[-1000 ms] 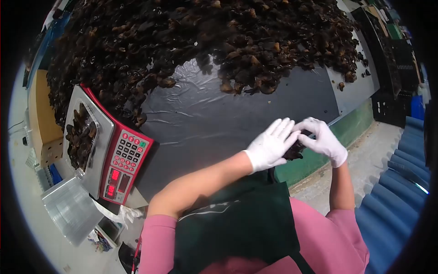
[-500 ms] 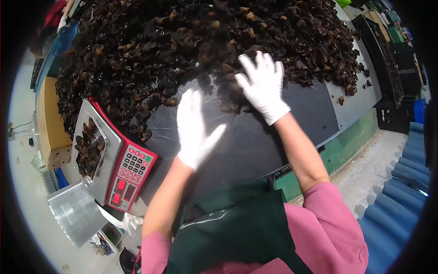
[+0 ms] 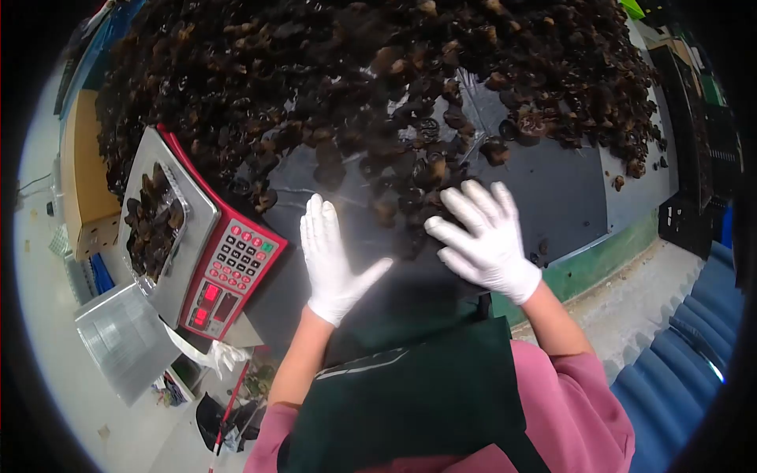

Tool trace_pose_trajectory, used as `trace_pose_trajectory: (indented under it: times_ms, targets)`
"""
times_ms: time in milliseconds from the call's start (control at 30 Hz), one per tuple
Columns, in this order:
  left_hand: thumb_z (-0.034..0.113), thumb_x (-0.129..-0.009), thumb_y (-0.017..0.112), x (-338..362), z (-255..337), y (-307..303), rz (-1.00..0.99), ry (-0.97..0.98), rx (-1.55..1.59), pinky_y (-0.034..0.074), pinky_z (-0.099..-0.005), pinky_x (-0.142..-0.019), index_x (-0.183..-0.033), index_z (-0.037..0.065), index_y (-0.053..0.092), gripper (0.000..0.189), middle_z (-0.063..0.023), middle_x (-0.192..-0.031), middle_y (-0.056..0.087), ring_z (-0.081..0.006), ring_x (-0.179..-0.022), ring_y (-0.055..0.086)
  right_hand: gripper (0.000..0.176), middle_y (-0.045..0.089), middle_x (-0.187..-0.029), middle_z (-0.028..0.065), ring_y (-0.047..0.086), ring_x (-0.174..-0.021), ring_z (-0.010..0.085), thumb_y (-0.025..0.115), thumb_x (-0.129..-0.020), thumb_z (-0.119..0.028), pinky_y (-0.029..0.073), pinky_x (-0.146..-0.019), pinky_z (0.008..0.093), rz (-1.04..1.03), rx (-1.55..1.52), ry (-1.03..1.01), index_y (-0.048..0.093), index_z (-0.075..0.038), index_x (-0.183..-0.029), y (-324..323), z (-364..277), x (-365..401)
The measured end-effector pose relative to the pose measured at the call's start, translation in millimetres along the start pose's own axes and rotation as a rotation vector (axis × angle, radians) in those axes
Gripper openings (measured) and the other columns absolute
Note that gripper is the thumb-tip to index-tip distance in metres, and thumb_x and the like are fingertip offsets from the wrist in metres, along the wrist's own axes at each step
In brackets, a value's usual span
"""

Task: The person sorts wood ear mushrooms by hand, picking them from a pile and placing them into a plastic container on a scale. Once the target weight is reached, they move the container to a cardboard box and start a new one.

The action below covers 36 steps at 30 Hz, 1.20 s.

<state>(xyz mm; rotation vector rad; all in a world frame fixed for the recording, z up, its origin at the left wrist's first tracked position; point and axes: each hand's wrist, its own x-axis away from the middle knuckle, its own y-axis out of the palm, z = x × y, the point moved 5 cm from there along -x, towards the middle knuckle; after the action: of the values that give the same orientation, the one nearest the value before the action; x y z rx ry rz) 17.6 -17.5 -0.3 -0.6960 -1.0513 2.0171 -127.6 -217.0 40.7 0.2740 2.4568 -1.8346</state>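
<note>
A broad heap of dark brown wood ear mushrooms (image 3: 331,87) covers the far part of the dark table (image 3: 552,189). My left hand (image 3: 335,268), in a white glove, is over the bare near strip of table, fingers straight and thumb spread wide, holding nothing. On the right, my gloved right hand (image 3: 489,244) has its fingers stretched and slightly apart. Its fingertips are right at a loose cluster of mushrooms (image 3: 418,185) that trails from the heap toward me, between the two hands.
To the left stands a red and silver weighing scale (image 3: 236,268) with a clear tray of mushrooms (image 3: 154,225) on it. Clear plastic containers (image 3: 126,343) and a white glove (image 3: 213,355) are below it. A cardboard box (image 3: 83,173) is at far left, a black crate (image 3: 686,118) at far right.
Both hands have come nearer to my body, the right one most. Some mushrooms have come away from the heap onto the bare table, and the view has shifted slightly.
</note>
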Motion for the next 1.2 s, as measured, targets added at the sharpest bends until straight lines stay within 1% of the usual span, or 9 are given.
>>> trace_pose_trajectory:
  times_ms: [200,333,467,700,800,833,933,967,1200]
  targets:
    - [0.034,-0.07,0.093,3.1,1.1,-7.1,0.038,0.001,0.056,0.019,-0.0503,-0.126,-0.163,-0.001,0.017,0.125,-0.0276,-0.167,0.023,-0.043,-0.154,0.026,0.048,0.054,-0.147,0.0191,0.052,-0.134,0.039,0.074,-0.08,-0.008,0.037,-0.114,0.0522,0.294,0.045,0.356,0.069,-0.011,-0.128,-22.1,60.3,40.1]
    - [0.018,-0.076,0.088,0.2,1.8,-14.1,0.153,0.024,0.127,0.033,-0.0486,-0.12,-0.156,0.004,0.041,0.094,-0.0235,-0.162,0.037,-0.0418,-0.147,0.039,0.047,0.061,-0.141,0.0157,0.058,-0.128,0.0336,0.072,-0.081,-0.001,0.039,-0.114,0.05,0.393,0.006,0.394,0.07,-0.012,-0.127,-29.4,58.6,31.4]
    - [0.0,-0.08,0.08,2.7,16.4,-28.7,0.304,0.166,0.093,0.051,-0.0412,-0.098,-0.122,0.004,0.071,0.043,-0.0142,-0.123,0.068,-0.0324,-0.111,0.065,0.044,0.066,-0.135,0.009,0.06,-0.127,0.0269,0.073,-0.081,-0.002,0.038,-0.115,0.0496,0.339,0.06,0.327,0.071,-0.015,-0.123,-32.6,41.8,24.1]
    - [0.013,-0.083,0.083,-17.1,46.8,8.2,-0.067,0.264,0.057,0.054,-0.0353,-0.076,-0.124,0.011,0.072,0.042,-0.0068,-0.107,0.071,-0.0229,-0.089,0.067,0.041,0.07,-0.124,0.0076,0.064,-0.118,0.0262,0.072,-0.079,0.0,0.039,-0.114,0.049,0.371,0.037,0.259,0.072,-0.013,-0.118,-41.4,20.8,31.9]
    - [0.012,-0.093,0.075,-6.2,26.8,12.9,-0.091,-0.218,0.65,0.05,-0.0289,-0.067,-0.122,0.007,0.072,0.03,-0.0055,-0.099,0.072,-0.0139,-0.078,0.065,0.04,0.071,-0.121,0.007,0.065,-0.118,0.0256,0.072,-0.079,0.001,0.04,-0.113,0.048,0.36,0.002,0.268,0.073,-0.012,-0.117,-43.3,15.2,39.9]
    - [0.015,-0.102,0.063,-5.9,27.1,9.9,-0.263,-0.65,1.042,0.045,-0.0234,-0.061,-0.117,0.001,0.071,0.022,-0.0058,-0.094,0.072,-0.0083,-0.067,0.06,0.04,0.071,-0.116,0.0066,0.066,-0.112,0.0253,0.071,-0.078,0.002,0.042,-0.109,0.047,0.353,-0.01,0.266,0.073,-0.012,-0.116,-42.2,11.5,43.6]
    - [0.026,-0.108,0.055,-3.9,19.2,11.9,-0.284,-0.756,1.552,0.042,-0.0252,-0.054,-0.116,-0.006,0.066,0.035,-0.0117,-0.09,0.069,-0.012,-0.059,0.054,0.039,0.071,-0.101,0.0055,0.068,-0.097,0.0243,0.071,-0.077,0.004,0.048,-0.098,0.0442,0.35,-0.051,0.226,0.074,-0.011,-0.113,-35.3,6.7,42.5]
    - [0.027,-0.108,0.055,0.3,16.8,17.9,-0.298,-0.797,1.687,0.041,-0.0257,-0.053,-0.117,-0.005,0.066,0.035,-0.0129,-0.09,0.068,-0.0129,-0.058,0.053,0.037,0.067,-0.086,0.0046,0.064,-0.078,0.0248,0.072,-0.076,0.004,0.051,-0.079,0.0405,0.404,-0.138,0.186,0.074,-0.011,-0.111,-35.8,5.2,37.1]
    - [0.029,-0.108,0.052,16.6,21.7,34.5,-0.324,-1.096,2.167,0.049,-0.0293,-0.053,-0.12,-0.005,0.063,0.038,-0.0179,-0.103,0.07,-0.02,-0.066,0.06,0.042,0.049,-0.068,-0.0002,0.052,-0.061,0.0179,0.076,-0.079,-0.005,0.04,-0.059,0.0345,0.152,0.087,0.192,0.073,-0.016,-0.119,0.8,-19.0,43.8]
